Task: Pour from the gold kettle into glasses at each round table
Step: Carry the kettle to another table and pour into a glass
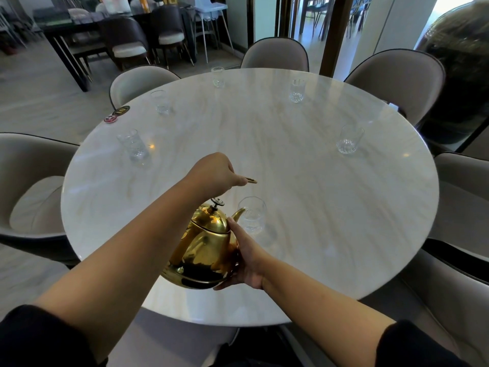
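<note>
The gold kettle is tilted forward over the round marble table, its spout at the rim of the nearest clear glass. My left hand is closed around the kettle's raised handle, whose gold end pokes out past my fingers. My right hand presses against the kettle's right side and base. Other empty-looking glasses stand around the table: one at the left, one at the far left, one at the back, one at the back right and one at the right.
Grey padded chairs ring the table, including one at the left and one at the back right. Two round coasters lie at the table's left edge. A dark dining table with chairs stands behind.
</note>
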Tool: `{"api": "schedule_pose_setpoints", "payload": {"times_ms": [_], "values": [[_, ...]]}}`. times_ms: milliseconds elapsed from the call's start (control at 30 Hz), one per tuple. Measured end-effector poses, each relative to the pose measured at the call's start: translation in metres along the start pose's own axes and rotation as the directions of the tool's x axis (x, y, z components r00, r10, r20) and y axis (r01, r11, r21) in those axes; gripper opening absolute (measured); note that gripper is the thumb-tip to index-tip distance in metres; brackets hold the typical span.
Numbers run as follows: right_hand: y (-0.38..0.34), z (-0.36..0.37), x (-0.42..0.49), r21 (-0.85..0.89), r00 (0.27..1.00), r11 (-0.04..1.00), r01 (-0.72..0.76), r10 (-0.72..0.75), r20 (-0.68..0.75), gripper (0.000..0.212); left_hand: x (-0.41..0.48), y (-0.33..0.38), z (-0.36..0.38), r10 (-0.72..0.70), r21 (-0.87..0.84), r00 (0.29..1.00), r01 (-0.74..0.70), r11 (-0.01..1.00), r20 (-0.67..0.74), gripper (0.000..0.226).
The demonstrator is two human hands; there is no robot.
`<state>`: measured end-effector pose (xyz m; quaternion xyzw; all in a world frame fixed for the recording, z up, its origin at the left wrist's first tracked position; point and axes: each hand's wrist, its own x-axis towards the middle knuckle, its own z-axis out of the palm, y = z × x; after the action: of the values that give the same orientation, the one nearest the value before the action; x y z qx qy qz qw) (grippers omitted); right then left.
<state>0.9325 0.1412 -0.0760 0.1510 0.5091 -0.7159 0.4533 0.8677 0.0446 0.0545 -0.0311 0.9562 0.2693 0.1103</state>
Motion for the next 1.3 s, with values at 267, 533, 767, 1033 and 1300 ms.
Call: {"api": "schedule_pose_setpoints", "payload": {"times_ms": [267, 533, 767, 1033, 1300], "values": [[-0.001, 0.000, -0.002, 0.009, 1.000, 1.000, -0.011, 0.011, -0.014, 0.056, 0.001, 0.000, 0.000, 0.005, 0.022, 1.000, -0.005, 1.000, -0.002, 0.040], [-0.002, 0.000, -0.003, 0.002, 1.000, 1.000, -0.008, 0.008, -0.015, 0.054, 0.000, 0.001, 0.000, 0.003, 0.015, 1.000, -0.003, 1.000, -0.005, 0.041], [0.001, -0.004, -0.001, -0.050, 0.999, 0.999, -0.010, 0.008, -0.041, 0.049, -0.006, -0.005, 0.003, -0.002, -0.018, 1.000, 0.001, 1.000, -0.021, 0.039], [0.005, -0.009, 0.005, -0.178, 0.996, 0.984, 0.009, -0.025, -0.090, 0.065, -0.017, -0.024, 0.010, 0.005, -0.136, 0.996, -0.017, 0.991, -0.084, 0.039], [0.010, -0.009, 0.011, -0.369, 0.972, 0.924, 0.101, -0.171, -0.162, 0.074, -0.042, -0.046, 0.014, -0.025, -0.309, 0.993, -0.012, 0.951, -0.116, 0.031]]}}
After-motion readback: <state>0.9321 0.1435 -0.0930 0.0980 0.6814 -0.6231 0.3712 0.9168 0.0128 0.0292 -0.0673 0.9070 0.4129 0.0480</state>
